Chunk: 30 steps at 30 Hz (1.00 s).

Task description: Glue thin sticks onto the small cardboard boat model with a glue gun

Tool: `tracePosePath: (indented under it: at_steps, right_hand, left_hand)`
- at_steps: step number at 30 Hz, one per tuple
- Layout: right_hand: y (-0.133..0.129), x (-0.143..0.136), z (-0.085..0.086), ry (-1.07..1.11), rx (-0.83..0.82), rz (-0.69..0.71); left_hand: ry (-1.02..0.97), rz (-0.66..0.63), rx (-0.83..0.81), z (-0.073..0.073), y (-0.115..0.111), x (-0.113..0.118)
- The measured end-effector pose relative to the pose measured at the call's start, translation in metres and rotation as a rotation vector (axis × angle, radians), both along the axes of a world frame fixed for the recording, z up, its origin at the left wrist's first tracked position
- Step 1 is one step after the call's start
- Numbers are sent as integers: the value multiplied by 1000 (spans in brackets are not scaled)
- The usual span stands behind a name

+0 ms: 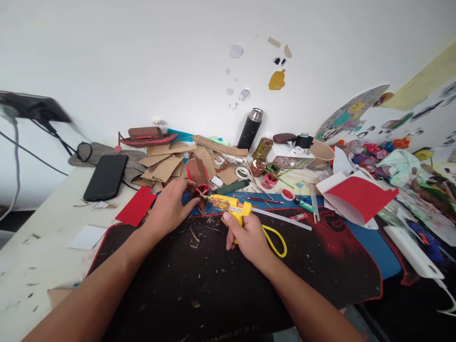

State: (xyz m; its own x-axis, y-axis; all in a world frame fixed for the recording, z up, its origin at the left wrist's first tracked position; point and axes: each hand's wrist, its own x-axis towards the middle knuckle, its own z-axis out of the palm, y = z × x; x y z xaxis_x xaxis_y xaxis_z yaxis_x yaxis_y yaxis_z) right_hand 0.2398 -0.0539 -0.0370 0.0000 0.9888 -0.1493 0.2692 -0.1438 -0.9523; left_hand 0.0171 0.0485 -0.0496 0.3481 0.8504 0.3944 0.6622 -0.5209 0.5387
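My right hand (247,232) is closed around the grip of a yellow hot glue gun (223,203) with a glue stick (281,217) sticking out of its back. The gun's nozzle points left and is at the near end of a small model boat (197,172) with a brown curved canopy and red trim. My left hand (174,202) grips that near end, where small red strips show; the fingertips partly hide the hold. Brown glue stains mark the gun's barrel.
A similar model boat (147,137) rests at the back beside cardboard scraps (164,166). A phone (106,176) and red paper (136,205) lie to the left. Paint jars (270,179), a black thermos (250,128) and a red sheet (359,197) are behind and right. Scissors' yellow handle (281,242) lies nearby.
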Motion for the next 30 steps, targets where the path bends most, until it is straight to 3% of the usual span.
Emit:
tracePosePath:
  at_steps: [30]
  right_hand:
    - [0,-3,2,140,-51,-3]
  left_hand:
    - [436,1,298,18,-6,-6]
